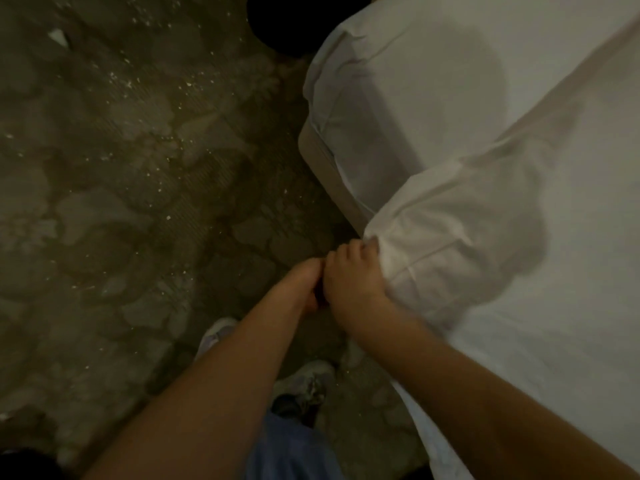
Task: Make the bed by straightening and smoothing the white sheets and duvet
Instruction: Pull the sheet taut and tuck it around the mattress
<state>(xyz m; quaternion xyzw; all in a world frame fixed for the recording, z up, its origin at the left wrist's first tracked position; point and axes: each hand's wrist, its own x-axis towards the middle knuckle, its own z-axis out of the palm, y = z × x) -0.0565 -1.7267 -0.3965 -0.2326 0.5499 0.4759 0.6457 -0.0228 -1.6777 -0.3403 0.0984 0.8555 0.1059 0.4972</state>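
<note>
The bed fills the right side, with a white fitted sheet [433, 81] over the mattress corner and a white duvet [519, 237] lying across it. My right hand [353, 282] grips the duvet's bunched corner at the bed's near edge, fingers curled over the fabric. My left hand [308, 282] sits right against it on the left, fingers curled. What my left hand holds is hidden behind the right hand. The duvet corner hangs over the bed's side and is creased.
A dark patterned carpet [138, 168] covers the floor on the left. My two feet in light shoes [304, 379] stand close to the bed's side. A dark round shape [287, 26] lies beyond the bed's far corner.
</note>
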